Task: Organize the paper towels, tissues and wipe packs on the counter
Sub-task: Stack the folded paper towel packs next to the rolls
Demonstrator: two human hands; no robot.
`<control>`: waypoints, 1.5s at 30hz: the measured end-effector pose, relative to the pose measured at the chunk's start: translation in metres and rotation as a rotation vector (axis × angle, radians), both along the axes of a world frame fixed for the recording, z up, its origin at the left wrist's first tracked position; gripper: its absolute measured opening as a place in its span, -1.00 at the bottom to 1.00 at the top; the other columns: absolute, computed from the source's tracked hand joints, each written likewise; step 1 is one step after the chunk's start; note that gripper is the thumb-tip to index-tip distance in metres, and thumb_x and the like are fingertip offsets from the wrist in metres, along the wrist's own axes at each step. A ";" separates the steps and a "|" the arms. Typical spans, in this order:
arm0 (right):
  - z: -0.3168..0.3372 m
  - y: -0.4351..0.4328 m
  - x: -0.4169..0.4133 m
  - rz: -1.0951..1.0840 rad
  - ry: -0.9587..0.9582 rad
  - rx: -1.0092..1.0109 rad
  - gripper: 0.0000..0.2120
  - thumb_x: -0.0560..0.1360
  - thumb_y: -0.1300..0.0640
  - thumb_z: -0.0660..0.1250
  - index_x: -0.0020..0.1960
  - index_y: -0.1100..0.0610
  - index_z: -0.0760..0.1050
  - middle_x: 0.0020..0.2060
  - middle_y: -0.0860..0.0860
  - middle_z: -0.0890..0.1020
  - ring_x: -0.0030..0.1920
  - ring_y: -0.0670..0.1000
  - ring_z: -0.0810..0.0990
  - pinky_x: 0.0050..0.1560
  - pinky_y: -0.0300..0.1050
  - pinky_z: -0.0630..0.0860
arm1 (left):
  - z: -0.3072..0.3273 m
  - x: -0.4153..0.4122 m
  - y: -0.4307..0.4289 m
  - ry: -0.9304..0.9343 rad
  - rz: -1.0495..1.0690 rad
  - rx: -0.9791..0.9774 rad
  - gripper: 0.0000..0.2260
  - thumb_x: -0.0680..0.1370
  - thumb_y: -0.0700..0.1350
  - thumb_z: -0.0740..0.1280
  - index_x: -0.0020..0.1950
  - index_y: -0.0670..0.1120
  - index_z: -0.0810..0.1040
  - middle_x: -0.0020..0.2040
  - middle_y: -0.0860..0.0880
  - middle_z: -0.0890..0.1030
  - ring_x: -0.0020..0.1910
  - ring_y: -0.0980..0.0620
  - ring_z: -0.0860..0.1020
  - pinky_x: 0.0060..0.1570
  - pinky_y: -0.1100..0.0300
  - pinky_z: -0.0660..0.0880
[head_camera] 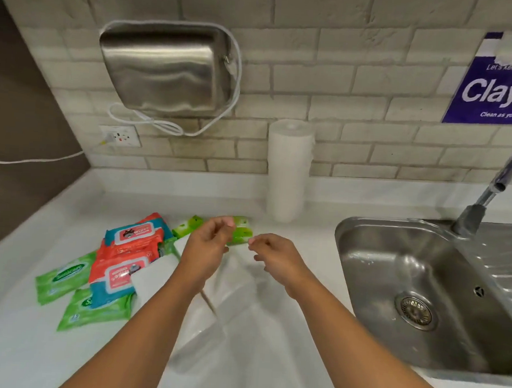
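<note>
My left hand (213,240) and my right hand (275,255) are raised side by side over the counter, each pinching the top edge of a white paper towel sheet (234,288) that hangs blurred below them. Behind the hands lie small green tissue packs (242,227). To the left, two red and blue wipe packs (135,236) are piled on one another, with two green wipe packs (64,275) at the front left. A loose white sheet (154,274) lies against the pile. A paper towel roll (289,172) stands upright at the wall.
A steel sink (416,293) with a tap (485,196) fills the right side. On the brick wall hang a steel dispenser (166,68) with a white cable and a purple sign (495,91). The white counter (14,344) runs to the front left.
</note>
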State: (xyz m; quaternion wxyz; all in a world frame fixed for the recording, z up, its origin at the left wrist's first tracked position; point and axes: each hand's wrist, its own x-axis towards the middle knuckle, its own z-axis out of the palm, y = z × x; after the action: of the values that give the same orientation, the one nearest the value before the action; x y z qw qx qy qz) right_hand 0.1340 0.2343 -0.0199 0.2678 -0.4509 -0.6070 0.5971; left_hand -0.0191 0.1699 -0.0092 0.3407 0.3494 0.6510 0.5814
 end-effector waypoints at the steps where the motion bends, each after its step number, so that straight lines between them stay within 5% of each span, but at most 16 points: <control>1: -0.005 -0.010 -0.003 0.011 -0.003 0.035 -0.82 0.54 0.00 0.40 0.06 0.08 0.65 0.00 0.02 0.71 0.04 0.06 0.67 -0.08 -0.19 0.51 | -0.003 -0.001 -0.013 0.036 0.019 -0.016 -0.91 0.64 -0.06 0.36 0.00 0.08 0.66 -0.02 0.02 0.71 0.00 0.05 0.65 0.09 0.04 0.57; 7: -0.034 -0.064 -0.024 0.071 -0.127 0.237 -0.78 0.47 -0.02 0.47 0.07 0.03 0.65 -0.04 -0.09 0.70 -0.02 -0.07 0.66 0.09 -0.19 0.55 | -0.026 -0.011 -0.085 0.382 0.129 -0.146 -0.87 0.62 -0.10 0.37 0.16 0.04 0.62 0.11 0.13 0.65 0.01 0.24 0.59 -0.02 0.41 0.44; 15: -0.050 -0.115 -0.039 0.176 -0.331 0.349 -0.74 0.46 0.04 0.47 0.13 0.07 0.62 0.01 -0.05 0.67 0.01 -0.03 0.63 0.12 -0.15 0.54 | -0.071 -0.038 -0.138 0.743 0.221 -0.314 -0.63 0.51 -0.08 0.50 0.30 -0.06 0.56 0.30 -0.10 0.55 0.33 -0.14 0.47 0.34 0.03 0.39; 20: -0.053 -0.133 -0.051 0.144 -0.397 0.356 -0.56 0.47 0.05 0.47 0.32 0.08 0.53 0.21 -0.02 0.61 0.20 0.01 0.58 0.24 -0.11 0.51 | -0.088 -0.050 -0.153 0.450 0.202 -0.378 -0.28 0.52 0.12 0.48 0.56 -0.08 0.25 0.50 -0.12 0.35 0.46 -0.15 0.38 0.40 -0.07 0.40; 25: -0.056 -0.151 -0.065 0.209 -0.520 0.332 -0.44 0.49 -0.07 0.41 0.43 0.10 0.42 0.28 0.04 0.59 0.23 0.08 0.58 0.22 -0.05 0.53 | -0.093 -0.052 -0.167 0.079 0.047 -0.411 -0.48 0.59 0.21 0.34 0.44 -0.01 0.32 0.31 -0.04 0.58 0.12 -0.03 0.57 0.07 0.10 0.48; 28: -0.053 -0.158 -0.072 0.224 -0.520 0.297 -0.50 0.49 -0.09 0.42 0.34 0.10 0.44 0.23 0.04 0.60 0.17 0.08 0.58 0.14 -0.05 0.55 | -0.097 -0.056 -0.171 0.013 0.000 -0.439 -0.51 0.60 0.25 0.28 0.42 0.00 0.36 0.31 -0.03 0.58 0.14 -0.05 0.56 0.08 0.07 0.49; 35: -0.045 -0.176 -0.086 0.207 -0.343 0.114 -0.40 0.51 -0.04 0.42 0.46 0.09 0.30 0.30 0.02 0.53 0.22 0.05 0.54 0.21 -0.03 0.55 | -0.089 -0.063 -0.176 -0.205 -0.127 -0.434 -0.37 0.59 0.24 0.32 0.51 0.03 0.10 0.33 0.03 0.47 0.24 -0.03 0.51 -0.01 0.05 0.56; 41: -0.033 -0.189 -0.094 0.111 -0.226 0.154 -0.45 0.54 -0.03 0.40 0.47 0.02 0.34 0.29 -0.07 0.51 0.26 -0.02 0.51 0.15 -0.22 0.48 | -0.081 -0.069 -0.187 -0.205 -0.062 -0.212 -0.37 0.62 0.13 0.34 0.58 0.13 0.07 0.42 0.08 0.41 0.30 0.01 0.44 0.30 -0.07 0.47; 45: -0.025 -0.193 -0.101 0.027 -0.090 0.150 -0.49 0.55 0.03 0.39 0.47 -0.03 0.36 0.29 -0.10 0.54 0.26 -0.06 0.53 0.23 -0.17 0.51 | -0.068 -0.074 -0.189 -0.173 0.005 -0.026 -0.37 0.64 0.05 0.34 0.62 0.15 0.09 0.41 0.13 0.38 0.32 0.05 0.42 0.24 0.09 0.39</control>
State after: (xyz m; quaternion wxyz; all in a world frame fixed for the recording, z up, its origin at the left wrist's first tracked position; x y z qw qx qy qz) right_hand 0.0332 0.0408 -0.0452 0.2650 -0.4478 -0.6675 0.5327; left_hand -0.0929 -0.0189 -0.0771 0.3989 0.2919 0.6273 0.6018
